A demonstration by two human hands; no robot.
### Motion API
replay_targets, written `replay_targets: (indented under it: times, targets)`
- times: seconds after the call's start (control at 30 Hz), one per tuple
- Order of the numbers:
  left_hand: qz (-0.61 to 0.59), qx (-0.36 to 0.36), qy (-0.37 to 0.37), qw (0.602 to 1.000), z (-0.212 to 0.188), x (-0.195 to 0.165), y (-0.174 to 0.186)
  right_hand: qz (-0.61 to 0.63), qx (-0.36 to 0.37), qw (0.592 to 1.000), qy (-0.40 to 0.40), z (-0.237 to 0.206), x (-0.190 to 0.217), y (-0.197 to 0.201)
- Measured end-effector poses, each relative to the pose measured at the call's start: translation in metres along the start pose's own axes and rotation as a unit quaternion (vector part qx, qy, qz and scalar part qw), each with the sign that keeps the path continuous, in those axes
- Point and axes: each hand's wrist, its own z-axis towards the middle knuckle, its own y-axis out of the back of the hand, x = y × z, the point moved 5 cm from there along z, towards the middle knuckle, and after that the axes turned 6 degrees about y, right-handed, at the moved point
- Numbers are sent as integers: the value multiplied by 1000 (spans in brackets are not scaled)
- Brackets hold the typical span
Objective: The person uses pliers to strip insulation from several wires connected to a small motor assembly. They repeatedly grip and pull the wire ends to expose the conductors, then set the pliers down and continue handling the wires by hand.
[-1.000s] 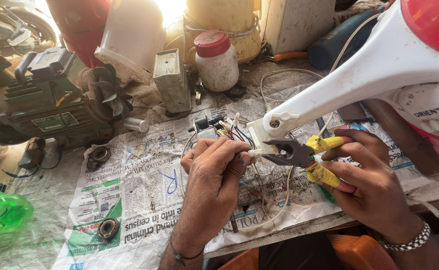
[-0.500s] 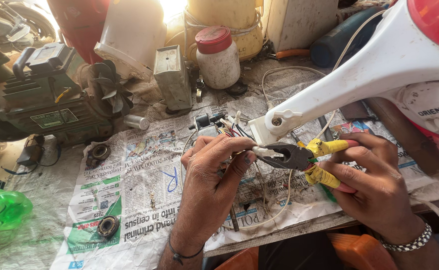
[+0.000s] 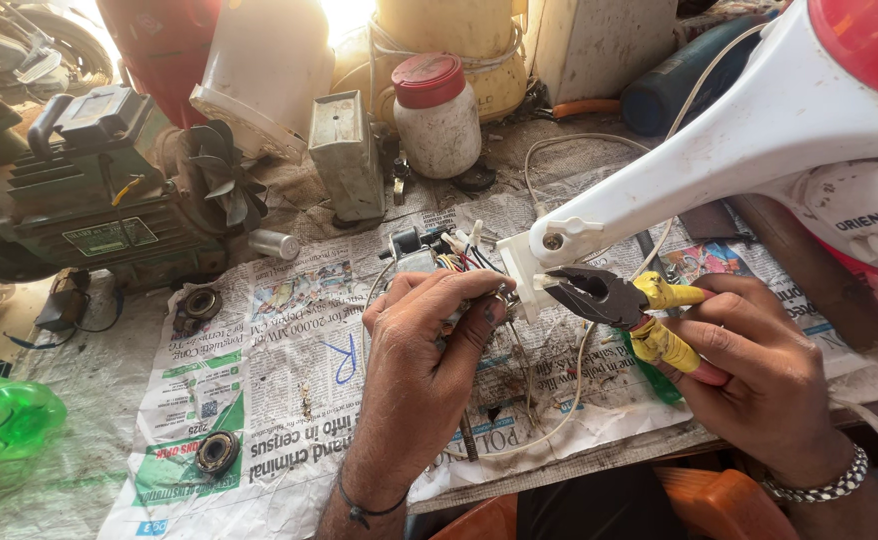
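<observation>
The right hand [image 3: 759, 375] is closed around the yellow-sleeved handles of a pair of dark steel combination pliers [image 3: 619, 300], fingers wrapped tight and the thumb on top. The pliers' long axis runs from the hand up and to the left, and the jaws stand slightly parted, their tips just beside the small white plastic connector block [image 3: 521, 275] at the foot of the white plastic appliance arm [image 3: 719, 150]. Whether the tips actually touch the block cannot be told.

The left hand [image 3: 429, 350] lies palm down over the printed newspaper sheet [image 3: 259, 400], its fingers curled and pinched on a bundle of thin coloured wires [image 3: 459, 262] that leads into the same block. Thumb and forefinger meet right at the block's left side, so this hand is the nearer of the two to the wires; the pliers come in from the opposite, right side. Block and wires thus sit between the hands, just left of the jaw tips and in line with the tool's axis.

A thin white cord [image 3: 569, 390] loops across the paper below both hands. A round metal bearing [image 3: 217, 452] rests well apart at the lower left, and a red-capped white jar [image 3: 437, 115] stands behind.
</observation>
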Motion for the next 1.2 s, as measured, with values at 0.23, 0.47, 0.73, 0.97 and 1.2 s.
replay_targets:
  times: [0.23, 0.47, 0.73, 0.97, 1.2]
  targets:
    - [-19, -9, 5, 1000, 1, 0, 1, -116, 55, 991, 29, -2, -17, 21]
    - [-61, 1, 10, 998, 1, 0, 4, -149, 174, 973, -12, -18, -56, 47]
    - [-57, 6, -26, 998, 1, -6, 5, -184, 167, 966, -67, -21, -58, 53]
    - [-68, 11, -13, 998, 0, -3, 3, -144, 111, 983, 9, 4, -10, 56]
    - [-59, 11, -13, 998, 0, 0, 3, -172, 95, 980, 33, 16, 18, 49]
